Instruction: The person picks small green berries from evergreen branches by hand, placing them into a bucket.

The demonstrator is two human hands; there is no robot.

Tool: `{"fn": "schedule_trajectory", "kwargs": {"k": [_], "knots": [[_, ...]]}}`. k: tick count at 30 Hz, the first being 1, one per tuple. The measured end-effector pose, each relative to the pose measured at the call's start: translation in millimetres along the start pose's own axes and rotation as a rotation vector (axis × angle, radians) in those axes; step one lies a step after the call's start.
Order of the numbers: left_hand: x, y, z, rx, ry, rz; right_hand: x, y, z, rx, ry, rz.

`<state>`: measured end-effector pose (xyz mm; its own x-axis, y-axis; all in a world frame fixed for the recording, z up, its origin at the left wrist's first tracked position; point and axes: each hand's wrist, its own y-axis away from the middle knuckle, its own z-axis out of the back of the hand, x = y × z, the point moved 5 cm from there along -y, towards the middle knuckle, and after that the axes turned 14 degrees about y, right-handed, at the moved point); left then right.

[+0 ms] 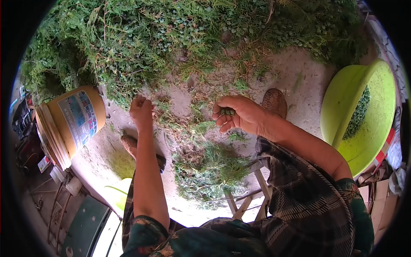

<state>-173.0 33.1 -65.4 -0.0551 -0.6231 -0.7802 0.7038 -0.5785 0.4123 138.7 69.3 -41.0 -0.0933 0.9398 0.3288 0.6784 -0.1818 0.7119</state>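
Note:
My right hand (242, 113) is turned partly palm up, its fingers curled around several small green cones (227, 111). To its left, my left hand (141, 112) is closed with the fingers bent in, at the front edge of a large heap of leafy conifer branches (150, 43). Whatever its fingertips hold is hidden. More small green cones show among the sprigs of the heap. At the right stands a lime-green basin (332, 107), with a mass of small green cones (359, 113) inside it.
A yellow bucket (92, 105) with a blue label stands at the left. Loose sprigs (209, 171) litter the concrete floor between my feet. Wooden legs of a seat (261, 184) show below my right arm. Cardboard (379, 210) lies at the lower right.

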Motion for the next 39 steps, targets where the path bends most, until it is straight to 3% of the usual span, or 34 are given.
{"fn": "schedule_trajectory", "kwargs": {"k": [2, 4, 6, 8, 10, 12, 13, 18, 20, 22, 23, 25, 27, 29, 31, 35, 37, 38, 39], "knots": [[-14.4, 36.8, -13.8, 0.053, 0.124, 0.094, -2.5, -3.4, -0.7, -0.019, 0.019, 0.017], [-35.4, 82.6, -38.4, 0.269, 0.230, 0.024, -2.2, -4.8, -2.9, -0.036, 0.042, 0.035], [-56.9, 117.4, -61.8, 0.583, 0.248, 0.173, -4.9, -4.2, -3.9, -0.071, -0.102, -0.038], [-55.8, 101.8, -62.6, 0.546, 0.152, 0.130, -4.5, -4.6, -3.2, 0.022, -0.138, -0.005], [-40.0, 52.4, -38.0, 0.152, 0.001, -0.031, -7.4, -7.2, 0.8, 0.116, -0.173, 0.028], [-38.5, 16.8, -36.0, 0.022, -0.432, -0.307, -14.2, -11.4, 3.6, 0.243, -0.162, 0.016], [-27.9, 5.7, -38.2, 0.027, -0.431, -0.307, -13.0, -10.2, 2.7, 0.239, -0.164, 0.016], [-31.5, 31.5, -40.0, 0.060, -0.413, -0.417, -5.0, -3.0, -1.0, 0.057, -0.073, -0.022], [-25.1, 59.2, -41.7, 0.148, -0.234, -0.145, -8.3, -8.6, 1.4, 0.025, -0.057, 0.015], [-36.9, 104.1, -58.9, 0.471, 0.179, -0.025, -8.9, -8.4, 0.5, -0.008, -0.044, 0.049], [-45.2, 108.6, -60.1, 0.470, 0.177, -0.026, -8.0, -5.1, -2.2, -0.012, -0.088, 0.001], [-56.8, 118.3, -69.0, 0.668, 0.050, -0.073, -10.1, -4.2, -2.4, -0.015, -0.130, -0.045], [-47.2, 64.2, -50.3, 0.312, -0.149, -0.079, -12.9, -6.9, -2.5, 0.100, -0.224, -0.033], [-41.4, 6.9, -37.4, 0.028, -0.416, -0.456, -10.8, -6.7, -2.1, 0.099, -0.215, -0.033], [-33.9, -28.9, -38.8, -0.099, -0.653, -0.680, -12.3, -6.8, -1.0, 0.093, -0.211, -0.039], [-35.3, -42.1, -52.2, -0.034, -0.625, -0.636, -12.0, -7.4, -0.1, 0.099, -0.207, -0.021], [-36.2, -28.4, -47.0, 0.054, -0.484, -0.425, -10.7, -6.7, 0.1, 0.092, -0.198, -0.024], [-32.3, -19.6, -43.2, 0.052, -0.485, -0.426, -9.9, -6.3, 0.6, 0.081, -0.173, -0.025], [-15.1, -13.9, -33.4, 0.022, -0.236, -0.190, -9.7, -5.9, 1.1, 0.069, -0.150, -0.026]]}}
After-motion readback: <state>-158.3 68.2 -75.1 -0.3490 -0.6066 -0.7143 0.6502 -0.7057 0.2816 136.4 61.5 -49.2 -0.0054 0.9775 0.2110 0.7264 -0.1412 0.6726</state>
